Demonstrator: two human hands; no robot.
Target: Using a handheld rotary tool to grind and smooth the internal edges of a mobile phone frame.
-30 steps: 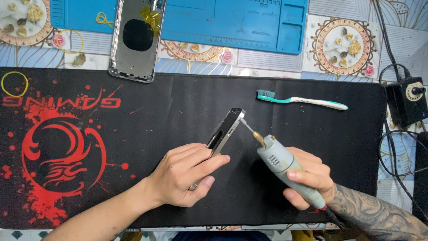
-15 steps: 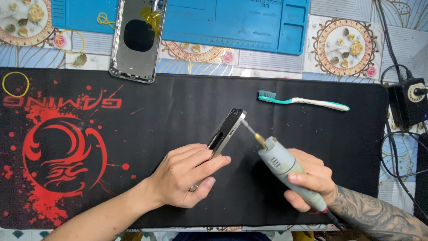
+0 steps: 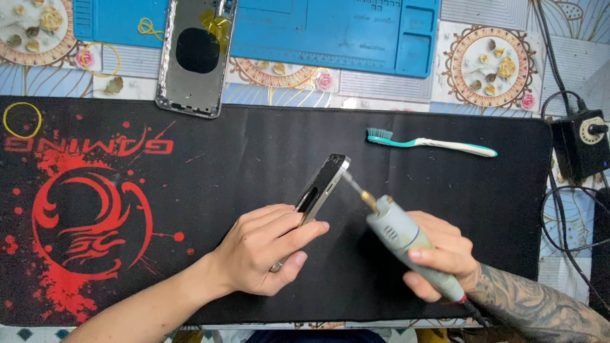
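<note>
Surface: black desk mat, red emblem at 9 o'clock.
Left hand: fingers closed around phone frame.
Right hand: fingers wrapped on grey rotary tool, tip touching frame.
12 o'clock: blue tray.

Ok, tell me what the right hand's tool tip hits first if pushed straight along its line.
The right hand aims the rotary tool up-left; its bit already looks to meet the phone corner, though depth is unclear.

Toothbrush on mat, behind phone and tool.
</note>
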